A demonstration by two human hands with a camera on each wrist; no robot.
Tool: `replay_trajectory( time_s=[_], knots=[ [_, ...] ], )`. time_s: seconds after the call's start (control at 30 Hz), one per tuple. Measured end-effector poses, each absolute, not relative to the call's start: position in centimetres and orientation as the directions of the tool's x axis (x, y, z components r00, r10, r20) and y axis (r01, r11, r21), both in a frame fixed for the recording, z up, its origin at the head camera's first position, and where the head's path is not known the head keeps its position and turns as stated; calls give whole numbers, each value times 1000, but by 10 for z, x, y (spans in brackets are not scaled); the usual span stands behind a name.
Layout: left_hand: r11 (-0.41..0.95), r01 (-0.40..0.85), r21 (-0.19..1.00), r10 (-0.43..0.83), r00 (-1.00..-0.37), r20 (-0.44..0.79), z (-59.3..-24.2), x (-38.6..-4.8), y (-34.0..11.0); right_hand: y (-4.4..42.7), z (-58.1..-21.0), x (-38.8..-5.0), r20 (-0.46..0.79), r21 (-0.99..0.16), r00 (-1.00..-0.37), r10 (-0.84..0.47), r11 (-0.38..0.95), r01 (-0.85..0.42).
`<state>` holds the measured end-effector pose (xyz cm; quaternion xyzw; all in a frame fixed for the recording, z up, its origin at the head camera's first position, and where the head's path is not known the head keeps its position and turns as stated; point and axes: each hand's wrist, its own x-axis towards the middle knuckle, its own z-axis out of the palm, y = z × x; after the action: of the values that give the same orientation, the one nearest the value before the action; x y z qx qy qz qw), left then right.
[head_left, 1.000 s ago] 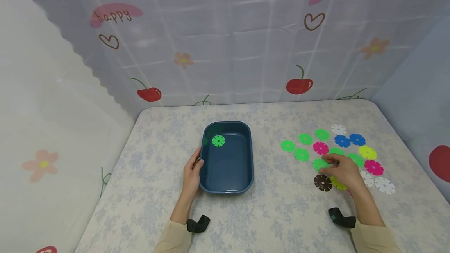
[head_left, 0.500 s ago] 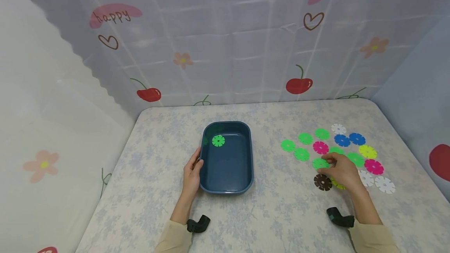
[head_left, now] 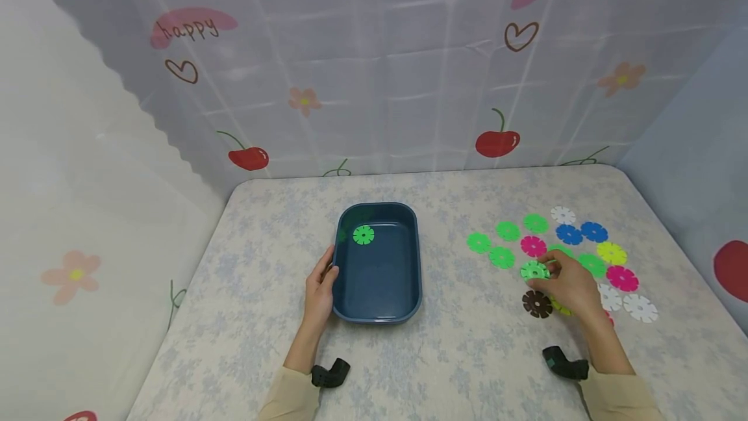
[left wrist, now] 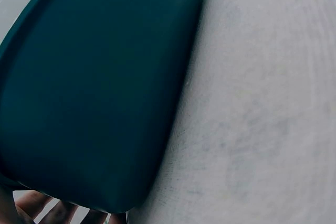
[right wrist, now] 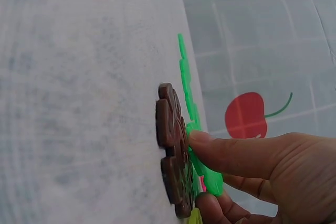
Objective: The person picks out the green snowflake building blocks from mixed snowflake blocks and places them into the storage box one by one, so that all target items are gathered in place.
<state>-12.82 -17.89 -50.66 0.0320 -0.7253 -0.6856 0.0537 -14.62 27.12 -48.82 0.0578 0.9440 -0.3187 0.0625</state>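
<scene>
My right hand pinches a green notched plastic disc between thumb and fingers. In the right wrist view that green disc is tilted, just behind a brown disc lying on the table. My left hand holds the left wall of a dark blue rectangular tray, thumb at the rim and fingers along the outside. The left wrist view shows the tray's outer wall and parts of the fingers. Inside the tray, near its far left corner, lies one green disc.
Several green discs lie around the right hand. Among them are pink, blue, yellow and white discs. The right forearm partly covers a pink disc. A patterned curtain hangs behind the table.
The right hand has taken hold of the green disc, and its near edge has tilted up from the table. The left hand and tray have stayed put.
</scene>
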Motion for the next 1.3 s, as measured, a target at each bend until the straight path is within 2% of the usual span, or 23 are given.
replay_trajectory(
  time_s=[0.2, 0.4, 0.63, 0.93, 1.3],
  knots=[
    [45, 29, 999, -118, -992, 34, -506, -128, -179, 269, -487, -144, -142, -632, -985, 93, 757, 163],
    [30, 28, 999, -114, -993, 32, -507, -128, -179, 269, -484, -143, -109, -649, -992, 68, 751, 122],
    [24, 22, 999, -115, -993, 25, -507, -128, -179, 270, -478, -143, -164, -699, -984, 66, 696, 163],
    [33, 21, 999, -119, -993, 25, -507, -128, -179, 264, -460, -143, -171, -784, -985, -29, 609, 118],
    [30, 8, 1000, -123, -992, 11, -508, -128, -178, 234, -431, -153, -43, -823, -997, -59, 568, 2]
  ],
)
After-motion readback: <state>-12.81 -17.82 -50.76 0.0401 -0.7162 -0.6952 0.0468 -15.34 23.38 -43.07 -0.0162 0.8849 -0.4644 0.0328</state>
